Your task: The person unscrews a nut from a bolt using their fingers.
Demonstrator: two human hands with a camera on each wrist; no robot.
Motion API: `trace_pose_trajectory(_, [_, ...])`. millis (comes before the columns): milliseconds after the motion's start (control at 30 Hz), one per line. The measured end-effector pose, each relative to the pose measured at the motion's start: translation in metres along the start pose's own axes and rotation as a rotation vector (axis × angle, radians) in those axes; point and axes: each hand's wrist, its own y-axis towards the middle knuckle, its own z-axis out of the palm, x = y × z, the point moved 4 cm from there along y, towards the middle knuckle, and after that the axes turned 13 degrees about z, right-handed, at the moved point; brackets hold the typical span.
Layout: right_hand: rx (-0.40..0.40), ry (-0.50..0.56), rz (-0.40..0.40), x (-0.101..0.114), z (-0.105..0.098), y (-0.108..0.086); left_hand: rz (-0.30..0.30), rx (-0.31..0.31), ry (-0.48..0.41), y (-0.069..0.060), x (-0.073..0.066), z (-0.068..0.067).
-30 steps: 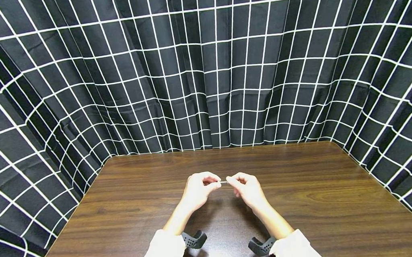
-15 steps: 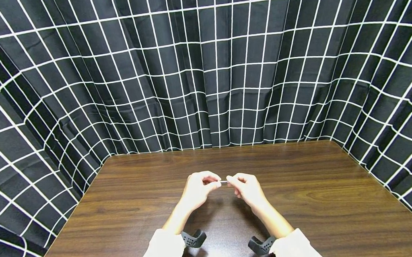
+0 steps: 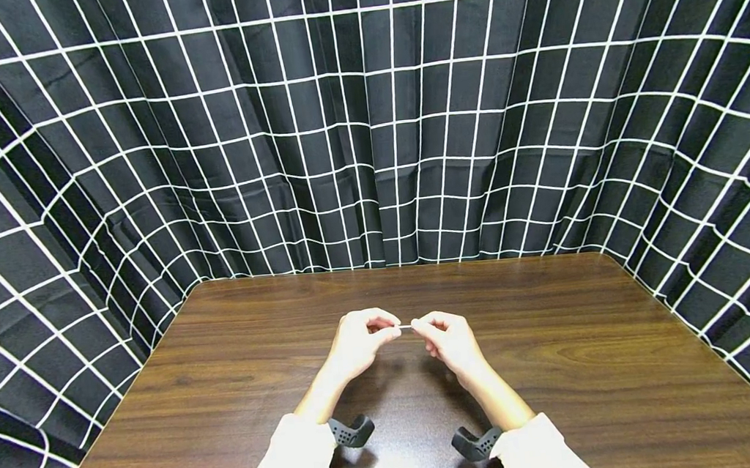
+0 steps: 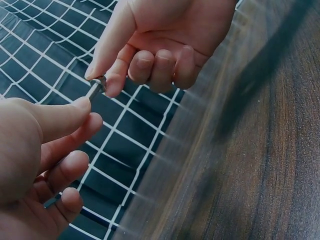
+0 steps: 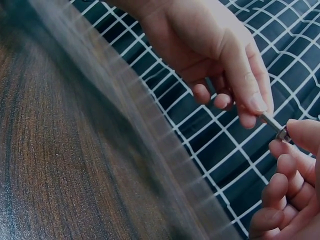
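Low centre in the head view, my left hand [image 3: 359, 344] pinches a bolt [image 5: 270, 121], my right hand [image 3: 451, 345] its nut-like end [image 5: 282, 134]; likely a nut-turning step, next calling for a steady twist.

The slim silver-grey metal rod with a thicker end [image 5: 271, 121], right of centre in the right wrist view, looks smooth and faintly shiny, though that small end is hard to read. In the head view, the brown wood-grained worktop [image 3: 555, 337] shines glossy at bottom centre; the black white-gridded cloth curtain [image 3: 381, 101] above is matt and creased; the dark grey perforated bands [image 3: 354, 432] suggest matt plastic.
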Motion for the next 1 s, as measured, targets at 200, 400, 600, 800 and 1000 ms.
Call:
trace_pose_trajectory(200, [0.003,0.006,-0.010,0.0008,0.0003,0.0001,-0.006,-0.001,0.008,-0.0002,0.0000,-0.0010])
trace_pose_trajectory(400, [0.028,0.037,-0.008,0.0025,0.0007,-0.0017,-0.010,0.001,-0.001,0.0001,0.0001,-0.0015])
trace_pose_trajectory(600, [0.040,0.071,0.009,0.0024,0.0006,-0.0011,0.004,0.000,-0.007,0.0010,-0.0008,-0.0018])
trace_pose_trajectory(800, [0.051,0.089,0.004,0.0024,0.0007,-0.0006,-0.004,0.003,0.009,0.0008,-0.0007,-0.0022])
trace_pose_trajectory(1000, [0.065,0.110,0.005,0.0021,0.0016,-0.0010,-0.006,0.003,0.012,0.0003,-0.0003,-0.0023])
